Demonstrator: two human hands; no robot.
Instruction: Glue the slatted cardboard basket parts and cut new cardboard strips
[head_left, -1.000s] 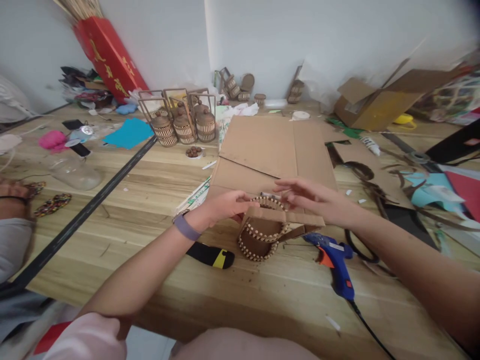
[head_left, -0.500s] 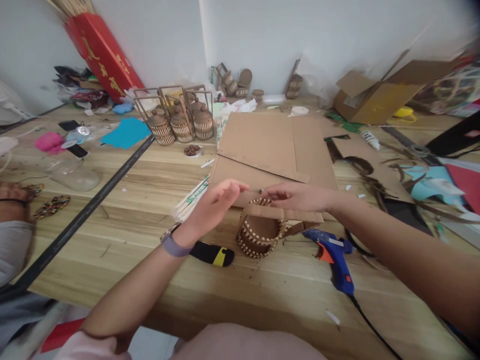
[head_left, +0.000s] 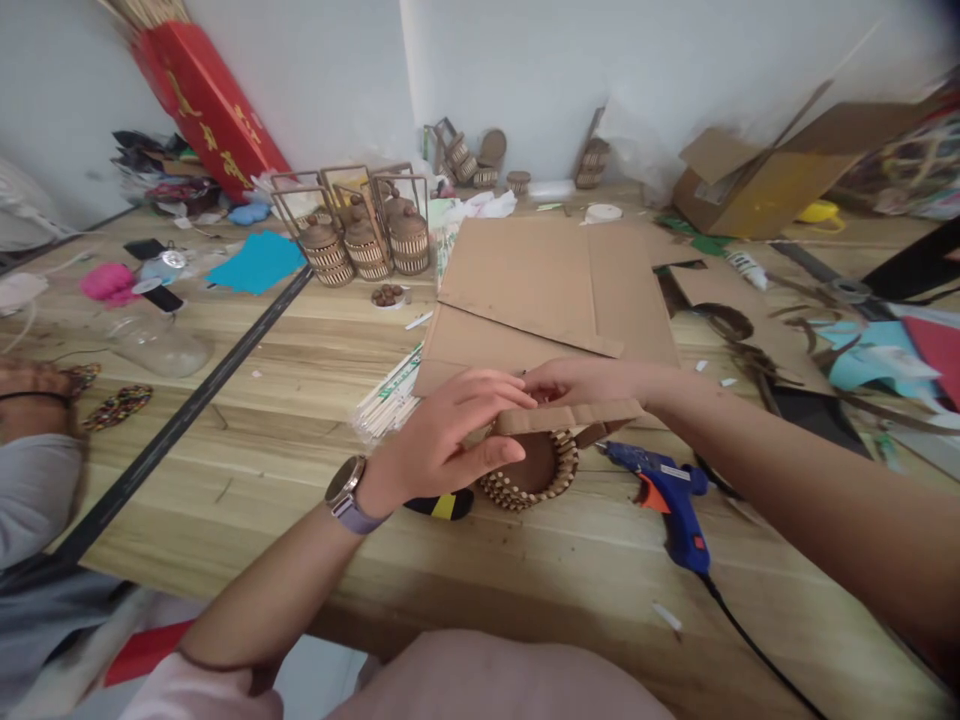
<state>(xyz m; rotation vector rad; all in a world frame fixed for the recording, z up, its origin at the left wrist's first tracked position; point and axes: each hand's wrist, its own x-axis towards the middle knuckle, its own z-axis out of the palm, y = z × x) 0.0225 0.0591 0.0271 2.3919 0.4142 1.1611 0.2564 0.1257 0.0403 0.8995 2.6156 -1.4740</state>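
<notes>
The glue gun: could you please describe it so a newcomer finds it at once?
On the wooden table, find the round container beside the left hand. Just to its right lies the glue gun, set apart by its blue body and orange trigger.

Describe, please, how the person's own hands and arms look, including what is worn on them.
The left hand is ungloved. A watch with a round dial, a metallic-looking rim and a muted purple band is worn at that wrist, and a pale pink sleeve shows higher up. The right hand shows no glove; its forearm is uncovered, with no watch visible.
</notes>
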